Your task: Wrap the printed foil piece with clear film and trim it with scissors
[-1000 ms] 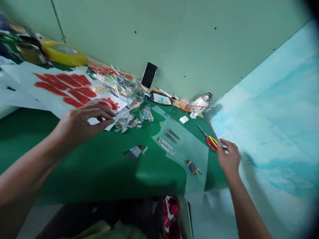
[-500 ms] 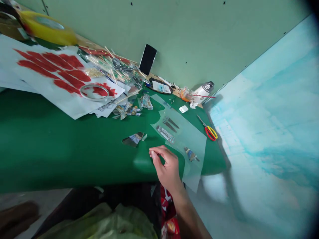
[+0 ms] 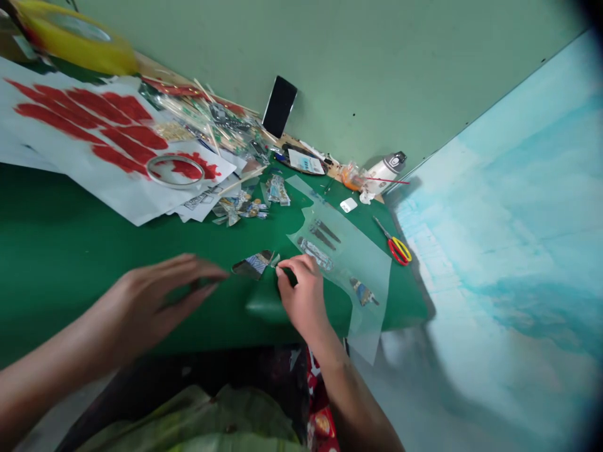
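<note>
A dark, printed cutout piece (image 3: pixel 253 265) with a blue-striped part lies on the green tabletop (image 3: pixel 211 242). My right hand (image 3: pixel 301 285) is at its right end, thumb and forefinger pinched together beside a small pale tip; what is between them, if anything, is too small to make out. From the left my left hand (image 3: pixel 172 295) reaches in, slightly blurred, with its fingers stretched out and the thumb apart. Its fingertips are just short of the cutout's left corner, and it holds nothing. To the right, a translucent sheet (image 3: pixel 339 267) bears several more printed cutouts.
Scissors (image 3: pixel 399 250) with red and yellow handles lie at the right edge. Behind are piles of small cutouts (image 3: pixel 241 207), a phone (image 3: pixel 279 107) leaning on the wall, and a white bottle (image 3: pixel 386 168). Red-painted paper (image 3: pixel 61 147), a tape ring (image 3: pixel 175 183) and yellow tape (image 3: pixel 80 41) occupy the left.
My left hand has come into the space from the lower left, toward the cutout. My right hand has moved slightly up and left to the cutout's right end, still pinched.
</note>
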Available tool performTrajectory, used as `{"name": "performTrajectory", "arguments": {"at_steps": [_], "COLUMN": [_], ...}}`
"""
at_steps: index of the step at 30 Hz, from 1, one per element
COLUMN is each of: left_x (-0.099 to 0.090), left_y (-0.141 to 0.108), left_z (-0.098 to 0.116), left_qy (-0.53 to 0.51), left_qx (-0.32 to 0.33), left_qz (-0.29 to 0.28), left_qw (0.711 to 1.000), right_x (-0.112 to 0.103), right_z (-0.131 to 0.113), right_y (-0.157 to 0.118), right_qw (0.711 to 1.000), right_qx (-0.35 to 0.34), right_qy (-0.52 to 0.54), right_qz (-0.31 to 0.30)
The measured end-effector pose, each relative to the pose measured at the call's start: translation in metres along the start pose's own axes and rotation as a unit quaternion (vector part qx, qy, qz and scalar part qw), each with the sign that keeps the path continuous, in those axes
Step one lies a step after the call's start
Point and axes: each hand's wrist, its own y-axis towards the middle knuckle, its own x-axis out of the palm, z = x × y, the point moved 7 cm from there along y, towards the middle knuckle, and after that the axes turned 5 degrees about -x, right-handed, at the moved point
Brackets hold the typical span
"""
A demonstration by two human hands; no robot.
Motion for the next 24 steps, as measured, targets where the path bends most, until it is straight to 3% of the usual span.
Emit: {"name": "performTrajectory", "arguments": {"at_steps": [3, 7, 15, 24], "left_x": [0.014, 0.037, 0.043, 0.045], "left_y": [0.047, 0.079, 0.071, 0.068], "left_z": [0.017, 0.023, 0.028, 0.033], "left_qy": [0.059, 0.173, 0.191, 0.168], "left_qx": [0.083, 0.093, 0.059, 0.047], "left_qz": [-0.020, -0.065, -0.087, -0.058], "left_qw": [0.995, 0.978, 0.976, 0.983], "right_x": [0.001, -0.001, 0.007, 0.008], "right_z": [0.000, 0.003, -0.004, -0.004], "right_y": [-0.006, -0.014, -0.015, -0.017], "right_qw": [1.000, 0.999, 0.999, 1.000], "right_qx": [0.010, 0.027, 0.016, 0.002], "right_qy": [-0.003, 0.008, -0.026, -0.011], "right_qz": [0.009, 0.024, 0.023, 0.024]}}
